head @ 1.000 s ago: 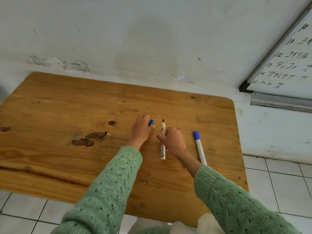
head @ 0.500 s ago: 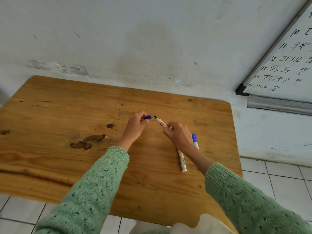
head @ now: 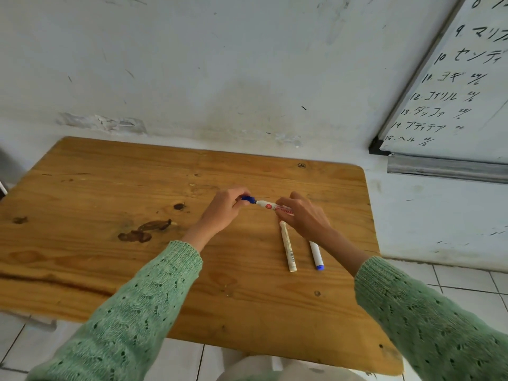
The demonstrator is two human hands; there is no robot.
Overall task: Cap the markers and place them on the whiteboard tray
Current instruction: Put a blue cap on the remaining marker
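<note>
Lying beside right hand (head: 305, 215): two markers (head: 288, 248)

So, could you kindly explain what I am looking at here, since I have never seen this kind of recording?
There is no machine here. A person wears a camera on the head, so the view looks down at their own arms in green knitted sleeves. The left hand pinches a small blue marker cap against the tip of a white marker with red print, which the right hand holds. Two more markers lie on the wooden table: a plain white marker and a white marker with a blue end. The metal whiteboard tray hangs on the wall at upper right.
</note>
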